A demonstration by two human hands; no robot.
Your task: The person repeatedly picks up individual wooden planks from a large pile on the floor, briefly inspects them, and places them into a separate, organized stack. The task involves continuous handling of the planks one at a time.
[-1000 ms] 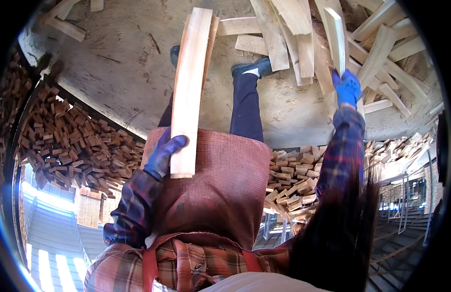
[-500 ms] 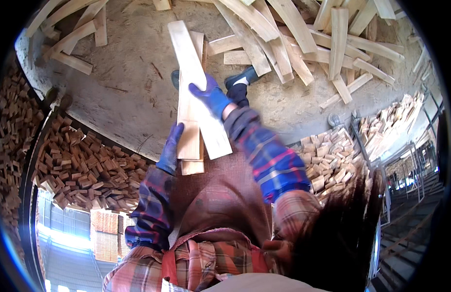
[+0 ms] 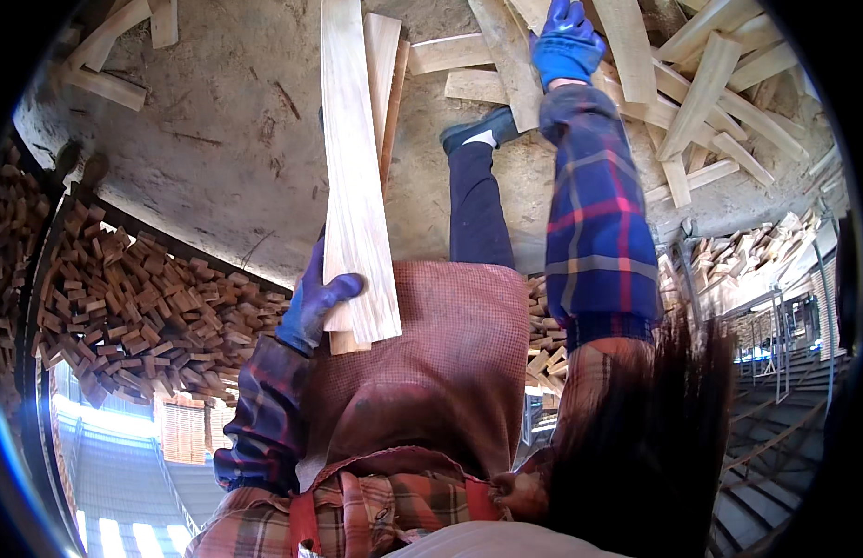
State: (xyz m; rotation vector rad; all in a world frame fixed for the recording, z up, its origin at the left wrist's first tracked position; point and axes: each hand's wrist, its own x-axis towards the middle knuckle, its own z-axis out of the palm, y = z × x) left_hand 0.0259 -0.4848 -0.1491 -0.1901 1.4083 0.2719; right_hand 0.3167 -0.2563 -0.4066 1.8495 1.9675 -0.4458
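Observation:
My left hand, in a blue-purple glove, grips a stack of wooden boards at their near end, thumb across the top. The uppermost board is long and pale; a second board and a thin brown-edged one show beneath it on the right. Stretched out to the far right, my gloved right hand is over the loose pile of boards. Its fingers look apart and slightly bent, next to a pale board; whether they touch it is hard to see.
Short wood pieces are heaped at the left behind a dark curved edge, with more at the right. A few boards lie on the dusty ground at far left. My shoe stands near the pile. A brown apron covers my lap.
My right hand has let go of the top board and moved away to the far-right pile. My left hand has shifted its grip, its thumb now over the top board.

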